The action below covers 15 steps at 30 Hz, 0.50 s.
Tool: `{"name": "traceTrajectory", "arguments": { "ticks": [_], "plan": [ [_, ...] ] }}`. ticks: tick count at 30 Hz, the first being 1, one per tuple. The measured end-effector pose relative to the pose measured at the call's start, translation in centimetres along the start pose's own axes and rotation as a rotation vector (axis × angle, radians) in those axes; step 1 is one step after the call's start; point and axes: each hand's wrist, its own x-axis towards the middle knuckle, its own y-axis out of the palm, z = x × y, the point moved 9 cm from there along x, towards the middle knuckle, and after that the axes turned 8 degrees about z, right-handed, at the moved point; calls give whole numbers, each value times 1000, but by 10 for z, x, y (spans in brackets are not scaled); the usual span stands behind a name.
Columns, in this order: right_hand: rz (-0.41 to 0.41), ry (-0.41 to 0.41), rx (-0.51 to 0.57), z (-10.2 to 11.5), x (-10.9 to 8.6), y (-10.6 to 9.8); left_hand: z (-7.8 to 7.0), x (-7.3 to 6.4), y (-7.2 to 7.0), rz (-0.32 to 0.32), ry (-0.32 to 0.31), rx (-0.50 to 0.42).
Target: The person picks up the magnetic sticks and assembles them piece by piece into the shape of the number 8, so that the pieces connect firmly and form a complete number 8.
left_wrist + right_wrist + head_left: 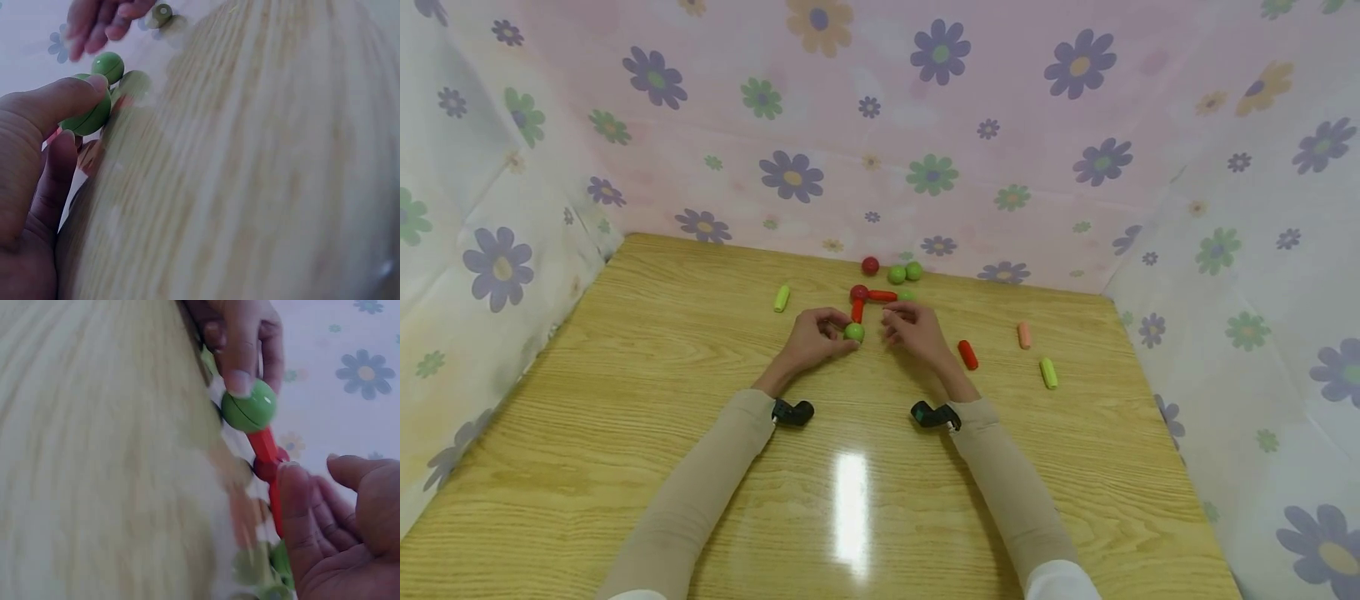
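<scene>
My left hand (809, 338) pinches a green ball (853, 332) between thumb and fingers. From that ball a short red stick (857, 312) runs back to a red ball (859, 292). A second red stick (882, 296) leads right from the red ball to another green ball (906, 296), so the joined pieces form an L. My right hand (350, 531) is beside these pieces, its fingers loosely bent and nothing between them. In the left wrist view, the thumb lies over the held green ball (90, 120).
Behind the joined pieces sit a loose red ball (870, 265) and two green balls (897, 274). A yellow-green stick (782, 298) lies at left. On the right are a red stick (967, 355), a pink stick (1024, 335) and another yellow-green stick (1048, 373). Flowered cloth (880, 183) borders the wooden table.
</scene>
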Motion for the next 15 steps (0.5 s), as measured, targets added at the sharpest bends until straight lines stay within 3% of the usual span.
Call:
{"name": "traceTrajectory", "arguments": {
  "ticks": [8, 11, 15],
  "plan": [
    [-5, -168, -123, 25, -10, -28, 2, 1, -5, -5, -5, -3],
    [9, -159, -181, 26, -13, -38, 4, 3, -5, -4, -15, -16],
    [64, -83, -281, 18, -17, -47, 4, 4, -5, 1, -18, -26]
  ]
}}
